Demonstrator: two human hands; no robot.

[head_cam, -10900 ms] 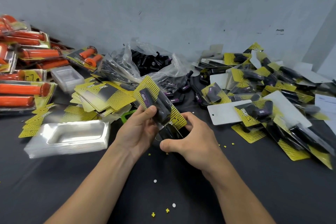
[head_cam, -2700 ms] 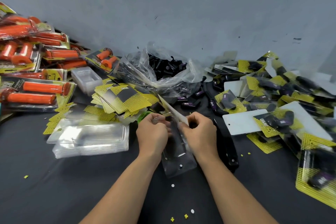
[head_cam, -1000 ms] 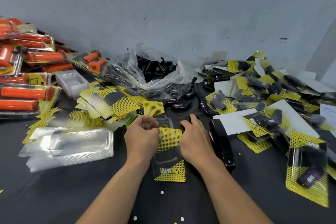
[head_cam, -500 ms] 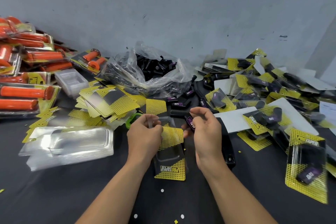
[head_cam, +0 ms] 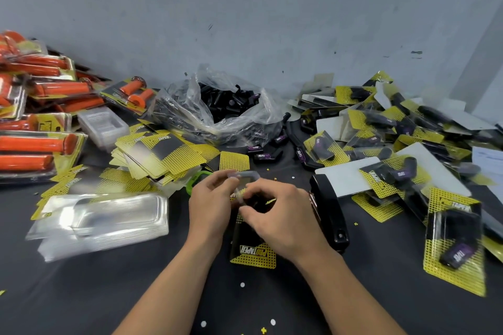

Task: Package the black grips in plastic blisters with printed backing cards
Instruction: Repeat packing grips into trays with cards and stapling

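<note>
Centre of the dark table (head_cam: 81,294), both hands meet over one pack. Left hand (head_cam: 209,207) pinches the far edge of a clear blister (head_cam: 246,174), fingers curled. Motion blur there, so the edge is hard to trace. Right hand (head_cam: 283,219) curls thumb and fingers onto a black grip (head_cam: 257,202), which is mostly hidden under the fingertips. Cannot tell whether it is seated in the blister. Backing card (head_cam: 254,253) lies flat under the black grip. Only its near end with yellow mesh and logo shows; both hands cover the rest.

Just right of the black grip: black stapler (head_cam: 329,215), beside the right wrist. Beyond the grip: open plastic bag (head_cam: 231,117) of loose black pieces. Left of it: blurred stack of empty blisters (head_cam: 100,217), with fanned spare cards (head_cam: 163,152) behind that stack. Far left: orange packs (head_cam: 35,144), cut off by the frame edge. Right: heap of finished packs (head_cam: 454,245), overlapping, count unreadable.
</note>
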